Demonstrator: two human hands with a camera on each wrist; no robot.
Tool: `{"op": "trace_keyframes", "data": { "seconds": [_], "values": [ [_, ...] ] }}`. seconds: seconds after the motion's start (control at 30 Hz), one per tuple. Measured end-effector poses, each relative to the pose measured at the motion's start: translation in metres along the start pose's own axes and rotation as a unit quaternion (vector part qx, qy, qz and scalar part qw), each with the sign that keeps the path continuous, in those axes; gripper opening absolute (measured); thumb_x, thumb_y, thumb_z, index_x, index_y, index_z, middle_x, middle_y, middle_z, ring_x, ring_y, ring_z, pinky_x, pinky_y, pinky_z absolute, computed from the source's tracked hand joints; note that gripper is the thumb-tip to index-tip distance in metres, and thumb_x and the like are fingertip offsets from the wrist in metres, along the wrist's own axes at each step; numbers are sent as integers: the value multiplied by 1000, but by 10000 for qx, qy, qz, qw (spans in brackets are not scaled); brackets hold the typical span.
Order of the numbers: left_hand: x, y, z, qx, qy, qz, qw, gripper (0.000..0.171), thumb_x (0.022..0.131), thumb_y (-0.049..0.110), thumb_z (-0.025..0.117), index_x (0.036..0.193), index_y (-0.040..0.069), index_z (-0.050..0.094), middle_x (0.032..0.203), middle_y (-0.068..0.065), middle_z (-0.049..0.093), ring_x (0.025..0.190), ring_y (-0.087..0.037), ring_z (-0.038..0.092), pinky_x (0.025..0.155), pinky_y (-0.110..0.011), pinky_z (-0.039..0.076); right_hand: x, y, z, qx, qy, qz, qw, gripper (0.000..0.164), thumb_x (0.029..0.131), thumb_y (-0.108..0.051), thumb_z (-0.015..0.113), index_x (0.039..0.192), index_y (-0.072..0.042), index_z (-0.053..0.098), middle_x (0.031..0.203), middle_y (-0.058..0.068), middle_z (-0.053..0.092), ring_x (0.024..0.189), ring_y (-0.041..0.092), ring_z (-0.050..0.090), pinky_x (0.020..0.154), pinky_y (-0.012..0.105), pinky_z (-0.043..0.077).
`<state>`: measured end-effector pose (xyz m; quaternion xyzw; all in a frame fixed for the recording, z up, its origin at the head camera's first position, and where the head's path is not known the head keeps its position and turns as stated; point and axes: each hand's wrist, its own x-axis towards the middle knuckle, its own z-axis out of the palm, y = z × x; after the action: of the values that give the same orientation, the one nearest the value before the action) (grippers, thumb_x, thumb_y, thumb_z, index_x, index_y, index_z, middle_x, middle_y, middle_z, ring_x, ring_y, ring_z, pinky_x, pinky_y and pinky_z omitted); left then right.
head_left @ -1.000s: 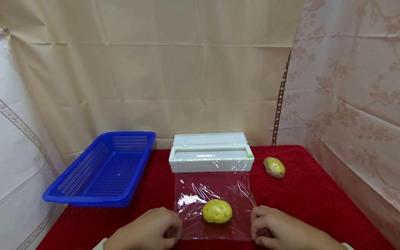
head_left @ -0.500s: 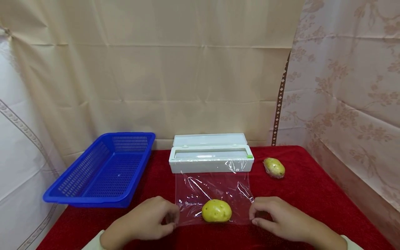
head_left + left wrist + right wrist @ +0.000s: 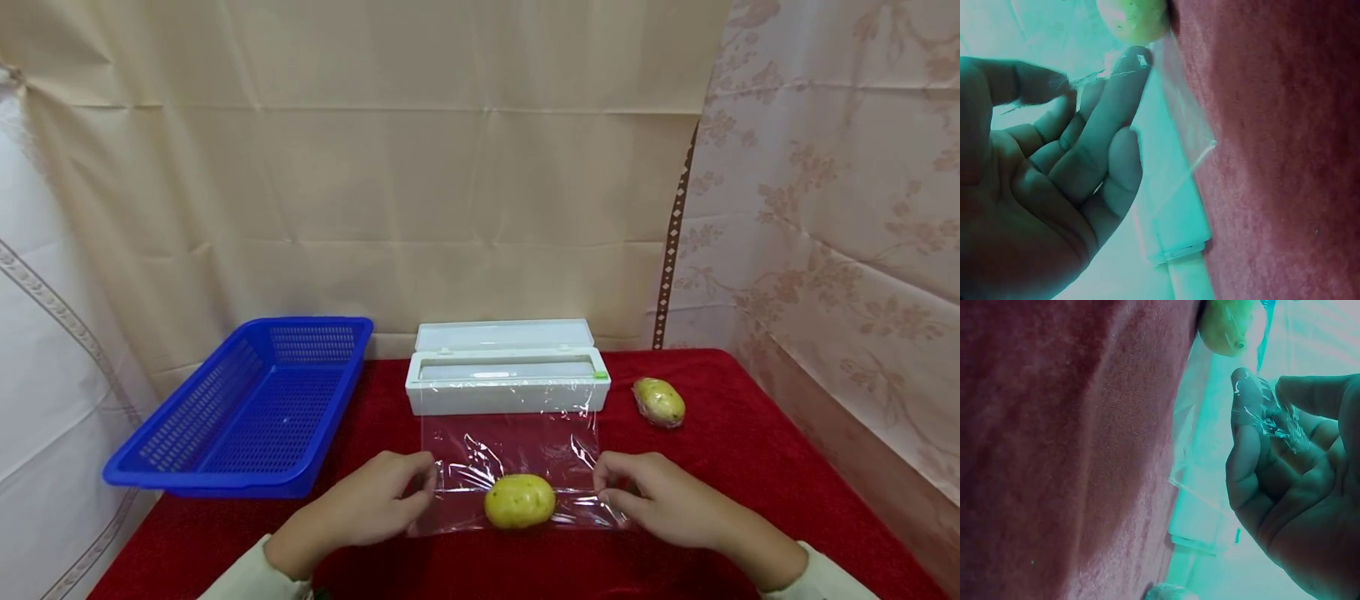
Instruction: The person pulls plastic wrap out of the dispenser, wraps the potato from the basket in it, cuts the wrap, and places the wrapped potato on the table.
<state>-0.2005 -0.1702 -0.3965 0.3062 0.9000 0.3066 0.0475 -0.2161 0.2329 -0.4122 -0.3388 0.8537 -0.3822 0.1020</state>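
Note:
A yellow potato [image 3: 520,502] rests on a sheet of clear plastic wrap [image 3: 517,446] drawn out from a white dispenser box [image 3: 450,402]. My left hand [image 3: 386,500] pinches the wrap's left side between thumb and fingers, and my right hand [image 3: 660,500] does the same on the right. Between them the near part of the film is raised beside the potato. In the left wrist view, a wisp of film runs from the thumb to the index finger [image 3: 1125,78]. Crumpled film shows in the fingers [image 3: 1247,406] in the right wrist view.
The box's lid [image 3: 504,334] stands raised at the back, by the beige curtain [image 3: 450,183]. A film-wrapped potato [image 3: 660,402] lies right of the box. A blue plastic basket [image 3: 202,480] stands at the left on the red cloth [image 3: 750,467].
Both hands have moved forward, away from the body, bringing the near edge of the wrap up toward the potato. The potato, box and basket stay about where they were.

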Motion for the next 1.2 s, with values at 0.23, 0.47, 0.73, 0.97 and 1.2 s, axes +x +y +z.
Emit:
{"op": "trace_keyframes", "data": {
  "seconds": [0.23, 0.47, 0.73, 0.97, 1.2],
  "values": [
    [8, -5, 4, -185, 48, -476, 9987, 16, 101, 14, 51, 86, 19, 54, 59, 11, 59, 52, -6, 60, 48, -25, 44, 8, 5, 2, 454, -41, 106, 9989, 4, 104, -8, 58, 99, -10, 58, 75, 1, 68, 65, 10, 64, 57, 30, 56],
    [16, -14, 6, -835, -79, -804, 9932, 17, 104, 11, 45, 90, 10, 54, 56, 2, 62, 48, -19, 65, 44, -27, 45, 19, 11, 0, 331, -41, 94, 9994, 6, 104, -10, 57, 99, -9, 57, 72, 4, 68, 60, 10, 62, 54, 28, 53],
    [26, -23, 10, -517, 154, -994, 9936, 16, 105, 13, 46, 90, 14, 54, 53, 3, 57, 45, -13, 57, 41, -29, 44, 32, 17, 0, 45, 53, 367, 9993, 7, 102, -9, 61, 95, -8, 60, 65, -4, 60, 54, 4, 55, 50, 25, 48],
    [35, -27, 16, 348, 395, -1306, 9900, 12, 100, 15, 54, 88, 17, 54, 64, 5, 55, 55, -10, 55, 50, -28, 46, 43, 21, 4, -359, 143, 625, 9973, 9, 100, -5, 62, 93, -11, 62, 68, -3, 62, 56, 6, 58, 52, 26, 50],
    [39, -31, 25, 44, 117, -1342, 9909, 13, 101, 12, 58, 88, 15, 56, 65, 2, 58, 50, -9, 57, 45, -26, 46, 49, 23, 12, -568, 260, 1065, 9924, 12, 97, -3, 64, 88, -12, 62, 64, -2, 61, 54, 9, 57, 50, 26, 48]
  ]
}}
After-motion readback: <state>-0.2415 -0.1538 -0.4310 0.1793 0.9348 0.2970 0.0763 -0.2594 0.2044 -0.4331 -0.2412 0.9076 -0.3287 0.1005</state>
